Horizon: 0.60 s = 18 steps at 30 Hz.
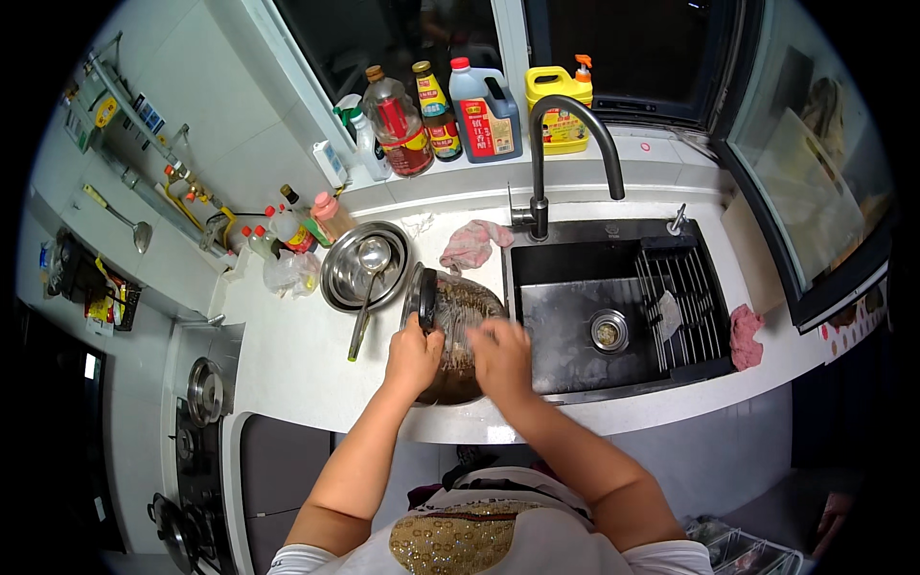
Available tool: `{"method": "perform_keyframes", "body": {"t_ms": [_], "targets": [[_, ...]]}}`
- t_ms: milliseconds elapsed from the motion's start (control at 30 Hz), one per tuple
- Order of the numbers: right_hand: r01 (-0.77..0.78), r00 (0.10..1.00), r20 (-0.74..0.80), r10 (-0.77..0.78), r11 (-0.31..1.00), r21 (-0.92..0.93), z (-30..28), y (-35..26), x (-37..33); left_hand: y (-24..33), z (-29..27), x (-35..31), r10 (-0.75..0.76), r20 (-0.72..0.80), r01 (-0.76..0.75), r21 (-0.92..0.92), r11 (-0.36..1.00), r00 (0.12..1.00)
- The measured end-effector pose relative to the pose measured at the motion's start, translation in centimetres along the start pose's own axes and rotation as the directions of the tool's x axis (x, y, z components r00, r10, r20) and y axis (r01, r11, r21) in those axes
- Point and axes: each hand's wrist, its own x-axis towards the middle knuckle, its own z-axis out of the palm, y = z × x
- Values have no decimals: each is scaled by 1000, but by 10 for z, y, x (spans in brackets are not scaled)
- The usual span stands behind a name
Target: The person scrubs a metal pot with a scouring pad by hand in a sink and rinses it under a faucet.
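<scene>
Shirt (455,539) nearest me | bowls (332,279), ladle (374,254) inside | my left hand (412,366) clamped on the pan (458,385) at its handle (427,299), best kept firm | pan over counter (287,369), left of sink (565,355) | my right hand (502,360) over it (blurred, so I cannot tell its grip), best kept light

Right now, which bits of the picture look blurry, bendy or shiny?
In the head view, the right hand is blurred, the left hand clearer; the front edge of the countertop curves; the metal ladle catches light; black corners frame the picture.
</scene>
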Motion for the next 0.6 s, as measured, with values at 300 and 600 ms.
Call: {"method": "perform_keyframes", "body": {"t_ms": [300, 600], "targets": [[-133, 991, -11, 133, 990, 36, 10, 4, 35, -2, 0, 2, -19, -8, 19, -17, 1000, 1000], [49, 998, 36, -51, 998, 34, 7, 12, 18, -4, 2, -1, -30, 67, 29, 21, 999, 997]]}}
